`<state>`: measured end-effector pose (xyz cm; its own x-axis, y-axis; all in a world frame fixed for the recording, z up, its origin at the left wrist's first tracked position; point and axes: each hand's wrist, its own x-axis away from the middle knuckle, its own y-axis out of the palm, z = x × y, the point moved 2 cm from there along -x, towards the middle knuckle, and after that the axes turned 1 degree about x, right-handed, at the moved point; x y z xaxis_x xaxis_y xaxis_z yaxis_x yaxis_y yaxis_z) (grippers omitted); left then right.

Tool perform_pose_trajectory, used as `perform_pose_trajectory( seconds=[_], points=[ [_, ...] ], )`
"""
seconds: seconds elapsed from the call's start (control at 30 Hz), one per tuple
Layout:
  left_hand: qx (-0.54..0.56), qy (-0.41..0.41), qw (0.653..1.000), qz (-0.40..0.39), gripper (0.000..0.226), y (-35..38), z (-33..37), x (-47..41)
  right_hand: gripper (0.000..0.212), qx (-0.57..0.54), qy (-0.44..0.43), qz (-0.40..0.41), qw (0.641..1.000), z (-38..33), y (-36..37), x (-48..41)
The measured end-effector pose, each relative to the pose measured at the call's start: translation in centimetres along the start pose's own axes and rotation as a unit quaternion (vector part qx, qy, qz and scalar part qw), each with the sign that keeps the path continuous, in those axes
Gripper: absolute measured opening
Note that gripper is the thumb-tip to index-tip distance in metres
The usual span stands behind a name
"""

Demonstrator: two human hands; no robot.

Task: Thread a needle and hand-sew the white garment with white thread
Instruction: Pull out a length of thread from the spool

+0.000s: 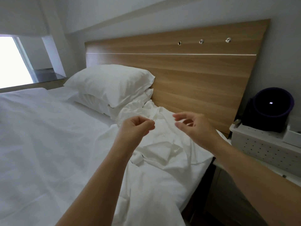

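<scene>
White garment [162,154]: one, crumpled on the right-hand side of the bed, beneath both my hands, its top end reaching the headboard; one small round button [162,135] shows on its front, between my wrists

Window [9,62]: one, far left, bright

Bed cover [40,136]: one, white, smooth, filling the left half

Pillows: two, white, stacked, upper [110,82] on lower [96,101], against the headboard, just left of the garment's top end

Left hand [136,128]: one, held above the garment; fingers curled in, thumb and forefinger tips pinched on one thin bright sliver [154,120], too small for me to name

Right hand [192,126]: one, level with the left and a little apart from it; fingers loosely bent, thumb and forefinger tips apart, gripping nothing that I can make out

Headboard [195,82]: one, wood-grain, with one thin pale horizontal line and three round metal fittings [201,41] in a row near its top right

White perforated box [260,144]: one, right of the bed, beside the headboard

Dark purple round device [273,105]: one, standing at the box's far end, with one small lit mark on its face
</scene>
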<state>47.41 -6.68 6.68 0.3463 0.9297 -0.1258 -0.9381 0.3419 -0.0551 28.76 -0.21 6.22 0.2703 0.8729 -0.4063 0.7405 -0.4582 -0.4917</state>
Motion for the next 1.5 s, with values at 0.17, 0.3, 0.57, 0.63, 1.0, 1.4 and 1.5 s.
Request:
perform_pose_trajectory(
  seconds=[0.17,0.3,0.57,0.63,1.0,1.4,1.5],
  points=[
    [0.023,-0.031,0.999,-0.028,0.008,1.0,-0.7,0.0,0.023,0.137,-0.174,-0.052,0.974,-3.5,1.5,0.2],
    [0.073,-0.054,0.995,-0.051,0.010,1.4,-0.8,0.4,0.013,0.162,-0.234,-0.017,0.958,-3.6,2.4,0.2],
    [0.115,-0.066,0.988,-0.080,0.014,1.2,-0.7,0.6,0.016,0.175,-0.282,0.017,0.943,-3.7,2.9,0.3],
    [0.115,-0.066,0.987,-0.095,0.013,1.1,-0.9,0.5,0.016,0.159,-0.273,0.023,0.948,-3.6,2.7,0.4],
    [0.157,-0.104,0.977,-0.099,0.020,1.6,-1.3,0.7,0.012,-0.136,-0.024,0.039,0.990,-2.4,1.3,0.9],
    [-0.140,0.043,0.985,-0.086,0.006,2.8,-2.9,-0.3,0.009,-0.263,0.119,0.053,0.956,-4.3,-1.8,-0.7],
    [-0.158,0.045,0.983,-0.077,0.007,2.7,-3.2,-0.7,0.008,-0.257,0.124,0.079,0.955,-4.5,-2.3,-1.1]
  ],
)
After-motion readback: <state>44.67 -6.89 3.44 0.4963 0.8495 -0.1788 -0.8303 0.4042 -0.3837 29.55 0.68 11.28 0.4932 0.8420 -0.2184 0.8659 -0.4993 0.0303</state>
